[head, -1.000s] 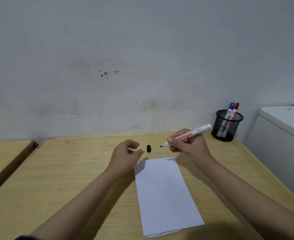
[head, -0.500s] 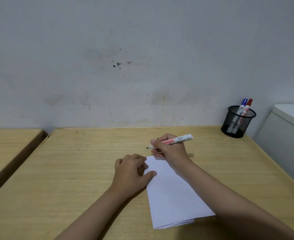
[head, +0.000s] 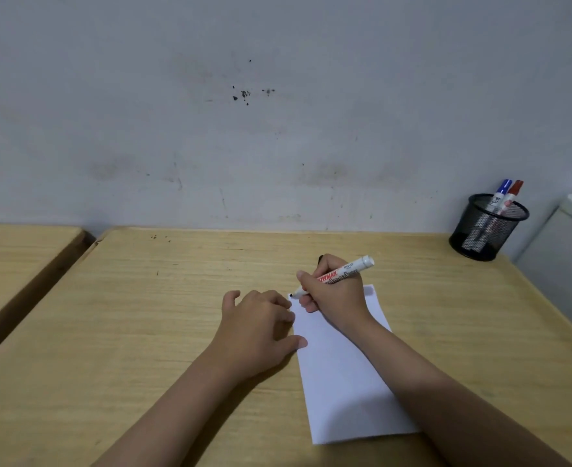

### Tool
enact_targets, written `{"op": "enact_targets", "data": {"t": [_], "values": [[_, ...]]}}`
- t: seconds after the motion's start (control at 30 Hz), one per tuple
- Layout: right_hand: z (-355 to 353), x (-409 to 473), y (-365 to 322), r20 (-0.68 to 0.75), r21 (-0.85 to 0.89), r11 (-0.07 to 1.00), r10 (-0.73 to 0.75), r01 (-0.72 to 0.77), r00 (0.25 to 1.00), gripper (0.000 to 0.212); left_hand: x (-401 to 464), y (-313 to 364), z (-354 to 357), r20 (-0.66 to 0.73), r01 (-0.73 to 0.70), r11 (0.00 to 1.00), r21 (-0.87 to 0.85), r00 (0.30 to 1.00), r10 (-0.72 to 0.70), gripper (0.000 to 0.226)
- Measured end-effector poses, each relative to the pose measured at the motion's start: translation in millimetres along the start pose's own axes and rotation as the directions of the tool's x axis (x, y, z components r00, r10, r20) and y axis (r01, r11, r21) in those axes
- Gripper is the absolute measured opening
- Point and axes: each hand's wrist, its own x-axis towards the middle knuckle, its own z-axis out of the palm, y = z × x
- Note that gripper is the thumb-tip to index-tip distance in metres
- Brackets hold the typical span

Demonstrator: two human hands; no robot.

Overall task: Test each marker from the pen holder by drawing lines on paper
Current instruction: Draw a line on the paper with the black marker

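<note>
A white sheet of paper (head: 341, 382) lies on the wooden table (head: 143, 315). My right hand (head: 335, 294) grips an uncapped white marker (head: 355, 268), its black tip touching the paper's far left corner. My left hand (head: 257, 325) rests flat on the table with its fingers and thumb pressing the paper's left edge. The marker's black cap (head: 320, 258) peeks out just behind my right hand. A black mesh pen holder (head: 486, 230) at the back right holds a blue-capped marker (head: 500, 193) and a red-capped marker (head: 512, 194).
A grey wall runs along the table's back edge. A white cabinet (head: 567, 251) stands against the table's right side, next to the pen holder. A second wooden table (head: 15, 254) sits at the left across a narrow gap.
My right hand brought the marker down from the air to the paper's top left corner. My left hand let go of the cap and settled flat on the paper's left edge.
</note>
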Motion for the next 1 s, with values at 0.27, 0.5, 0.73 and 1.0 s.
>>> {"op": "enact_targets", "data": {"t": [0.27, 0.5, 0.73, 1.0], "values": [[-0.1, 1.5, 2.8, 0.030, -0.061, 0.998, -0.005, 0.007, 1.000, 0.035, 0.7, -0.1, 0.6, 0.008, -0.015, 1.000, 0.010, 1.000, 0.014, 0.046], [1.4, 2.9, 3.2, 0.025, -0.090, 0.996, 0.010, -0.007, 1.000, 0.033, 0.9, 0.0, -0.2, 0.010, -0.016, 1.000, 0.023, 1.000, 0.016, 0.047], [0.4, 4.3, 3.0, 0.040, -0.067, 0.997, 0.049, -0.046, 0.998, 0.034, 1.0, -0.3, 0.3, -0.024, -0.027, 0.999, 0.021, 0.999, 0.027, 0.045], [-2.2, 3.6, 3.2, -0.060, 0.083, 0.996, 0.016, -0.011, 0.998, 0.029, 0.6, -0.7, -0.1, -0.042, -0.041, 0.999, 0.017, 0.998, 0.041, 0.045]]}}
